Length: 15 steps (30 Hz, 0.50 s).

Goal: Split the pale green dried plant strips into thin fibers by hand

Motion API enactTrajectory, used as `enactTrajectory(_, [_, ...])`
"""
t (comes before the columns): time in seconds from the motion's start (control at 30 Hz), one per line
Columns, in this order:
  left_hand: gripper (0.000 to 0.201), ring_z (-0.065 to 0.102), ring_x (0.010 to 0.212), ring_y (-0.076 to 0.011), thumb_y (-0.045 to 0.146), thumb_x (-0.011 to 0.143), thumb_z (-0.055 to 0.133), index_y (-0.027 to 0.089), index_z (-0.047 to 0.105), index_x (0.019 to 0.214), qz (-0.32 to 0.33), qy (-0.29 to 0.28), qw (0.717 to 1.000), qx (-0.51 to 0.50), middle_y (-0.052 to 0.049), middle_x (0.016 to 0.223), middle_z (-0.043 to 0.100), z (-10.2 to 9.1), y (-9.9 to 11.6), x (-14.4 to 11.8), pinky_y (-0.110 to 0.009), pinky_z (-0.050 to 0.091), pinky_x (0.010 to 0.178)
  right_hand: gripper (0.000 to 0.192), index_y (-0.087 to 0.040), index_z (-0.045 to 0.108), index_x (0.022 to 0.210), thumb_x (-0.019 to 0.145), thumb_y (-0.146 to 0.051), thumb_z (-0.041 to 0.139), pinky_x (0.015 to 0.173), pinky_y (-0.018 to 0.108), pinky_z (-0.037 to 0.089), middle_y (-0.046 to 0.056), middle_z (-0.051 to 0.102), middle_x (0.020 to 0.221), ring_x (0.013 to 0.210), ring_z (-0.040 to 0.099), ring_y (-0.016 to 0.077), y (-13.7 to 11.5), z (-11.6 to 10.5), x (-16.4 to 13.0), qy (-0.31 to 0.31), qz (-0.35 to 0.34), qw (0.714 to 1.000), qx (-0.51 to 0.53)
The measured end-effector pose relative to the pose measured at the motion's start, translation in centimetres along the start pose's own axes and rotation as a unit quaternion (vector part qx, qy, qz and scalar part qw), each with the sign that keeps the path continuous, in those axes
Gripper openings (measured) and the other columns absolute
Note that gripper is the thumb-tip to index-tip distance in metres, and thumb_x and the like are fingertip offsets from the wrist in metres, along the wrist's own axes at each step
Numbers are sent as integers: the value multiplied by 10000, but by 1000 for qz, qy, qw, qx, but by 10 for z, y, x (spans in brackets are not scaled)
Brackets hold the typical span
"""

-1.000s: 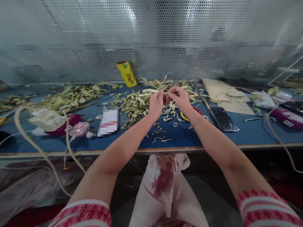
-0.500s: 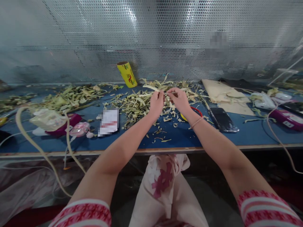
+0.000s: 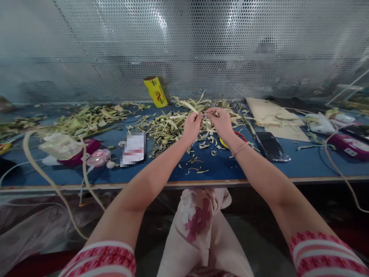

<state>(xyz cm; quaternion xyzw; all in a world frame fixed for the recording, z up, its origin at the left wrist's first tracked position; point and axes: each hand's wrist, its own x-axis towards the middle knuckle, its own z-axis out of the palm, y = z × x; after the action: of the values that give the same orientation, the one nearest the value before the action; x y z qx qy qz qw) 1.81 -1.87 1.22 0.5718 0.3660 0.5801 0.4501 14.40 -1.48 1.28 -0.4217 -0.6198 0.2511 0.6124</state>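
My left hand (image 3: 191, 126) and my right hand (image 3: 221, 122) meet over the middle of the blue table (image 3: 219, 165). Both pinch the same pale green leaf strip (image 3: 188, 106), whose free end sticks out to the upper left of my left hand. Under and behind the hands lies a heap of cut leaf scraps (image 3: 167, 125). A red and yellow ring (image 3: 235, 135) lies just right of my right wrist, partly hidden by it.
A yellow roll (image 3: 155, 91) leans against the perforated metal wall (image 3: 184, 46). A black phone (image 3: 272, 145) and brown cardboard (image 3: 272, 115) lie to the right. A blurred card (image 3: 132, 149), pink items (image 3: 98, 157) and another leaf pile (image 3: 86, 117) are left. Long strips hang over the front edge.
Both hands shifted slightly up and away from me along the strip. The strip's free end now points up and left rather than lying flat to the left.
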Motion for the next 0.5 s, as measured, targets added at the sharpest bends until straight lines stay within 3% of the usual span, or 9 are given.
enactTrajectory(0.17, [318,290,393,-37,261,889,557,175,420,616,-83,-3,992,-97,45,492,458,-5,-1,7,-201,208,425,154,-171,664,832,756,-301,633,554,267,411,-5,595,655,518,461,101,1,-6,3,-13,2,999,-43])
enactTrajectory(0.27, [271,370,424,-53,250,895,527,168,472,643,-90,-14,993,-79,23,535,519,-9,2,9,-200,270,451,150,-172,652,821,753,-304,628,519,259,365,-22,552,615,478,405,88,8,-11,6,-28,14,997,-72])
enactTrajectory(0.37, [276,403,458,-78,267,859,577,158,541,608,-4,-15,996,92,14,523,519,-13,4,10,-228,315,502,148,-179,629,801,728,-307,650,511,246,336,-27,526,624,500,398,84,15,-16,9,-29,33,998,-48])
enactTrajectory(0.43, [259,427,500,-91,252,819,621,146,594,584,77,-20,976,205,0,547,542,-15,6,10,-242,320,536,166,-187,605,813,708,-299,667,486,238,305,-35,510,631,487,374,73,19,-17,10,-32,71,997,10])
enactTrajectory(0.5, [212,463,554,-101,246,807,624,136,662,630,122,-30,962,241,-26,653,614,-16,7,9,-247,329,557,205,-192,584,832,681,-281,691,458,231,258,-54,478,604,455,326,58,19,-18,11,-51,115,989,77])
